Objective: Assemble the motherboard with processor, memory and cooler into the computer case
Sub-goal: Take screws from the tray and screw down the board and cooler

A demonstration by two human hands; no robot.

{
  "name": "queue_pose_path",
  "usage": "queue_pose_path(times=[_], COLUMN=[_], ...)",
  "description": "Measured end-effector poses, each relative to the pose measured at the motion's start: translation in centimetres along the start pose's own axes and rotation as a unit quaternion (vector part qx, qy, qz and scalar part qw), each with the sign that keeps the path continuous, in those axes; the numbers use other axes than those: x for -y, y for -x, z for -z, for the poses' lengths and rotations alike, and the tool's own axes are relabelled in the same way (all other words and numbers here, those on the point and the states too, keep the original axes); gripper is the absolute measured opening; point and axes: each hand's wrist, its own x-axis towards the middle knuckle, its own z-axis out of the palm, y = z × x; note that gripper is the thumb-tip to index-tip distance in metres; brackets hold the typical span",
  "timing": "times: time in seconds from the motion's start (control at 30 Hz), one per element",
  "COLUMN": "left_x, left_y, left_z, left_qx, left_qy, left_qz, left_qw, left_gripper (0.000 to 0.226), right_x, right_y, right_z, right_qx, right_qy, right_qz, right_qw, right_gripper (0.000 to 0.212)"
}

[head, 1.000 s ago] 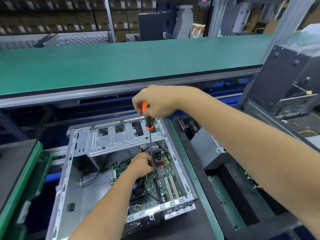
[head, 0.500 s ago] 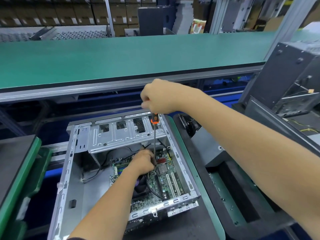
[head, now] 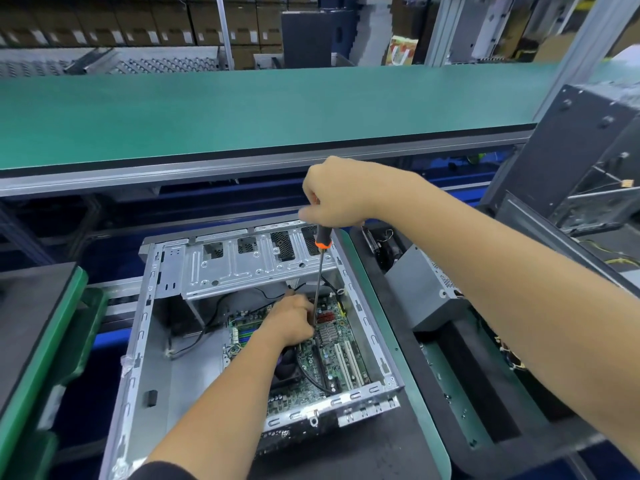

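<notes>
The open computer case (head: pixel 152 341) lies on its side on a dark pad on the tabletop (head: pixel 381 455), its silver frame facing up. Inside it, toward the right half, sits the green motherboard (head: pixel 332 362), with white expansion slots near the right wall and a small silver heatsink (head: pixel 327 332) beside a red part. A black cable curves across the board, and another trails over the bare case floor to the left.

The right hand (head: pixel 337 194) is closed in a fist round the handle of a screwdriver (head: pixel 320 271) — black grip with an orange collar — held nearly upright above the case, its long shaft running down to the board. The left hand (head: pixel 292 320) reaches into the case, fingers curled at the shaft's lower end; the tip is hidden behind them, so what they pinch cannot be told apart from the shaft.

Beyond the case runs a long green conveyor belt (head: pixel 259 109). To the right lies a grey metal box (head: pixel 420 289) — a second dark case (head: pixel 581 143) stands further right.
</notes>
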Motion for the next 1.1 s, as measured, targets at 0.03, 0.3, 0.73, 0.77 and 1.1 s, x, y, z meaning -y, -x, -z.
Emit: queue_pose_path(times=[0.03, 0.3, 0.73, 0.77, 1.1], left_x=[0.0, -0.4, -1.3, -1.3, -1.4], left_y=[0.0, 0.3, 0.0, -0.1, -0.3], left_z=[0.0, 0.4, 0.5, 0.5, -0.2], left_qx=[0.002, 0.004, 0.007, 0.004, -0.02], left_qy=[-0.001, -0.018, -0.096, -0.101, -0.113], left_qz=[0.0, -0.009, -0.003, -0.002, 0.017], left_qw=[1.0, 1.0, 0.995, 0.995, 0.993], left_gripper=[0.039, 0.037, 0.025, 0.025, 0.021], right_x=[-0.1, 0.3, -0.9, -0.9, -0.8], right_y=[0.1, 0.1, 1.4, 1.4, 1.8], right_z=[0.3, 0.2, -0.7, -0.9, -1.4], right_qx=[0.028, -0.012, -0.023, -0.032, -0.043], right_qy=[-0.014, -0.055, -0.135, -0.134, -0.294], right_qz=[0.004, 0.009, -0.014, -0.02, -0.022], right_qw=[0.999, 0.998, 0.99, 0.99, 0.954], right_gripper=[0.016, 0.024, 0.026, 0.029, 0.024])
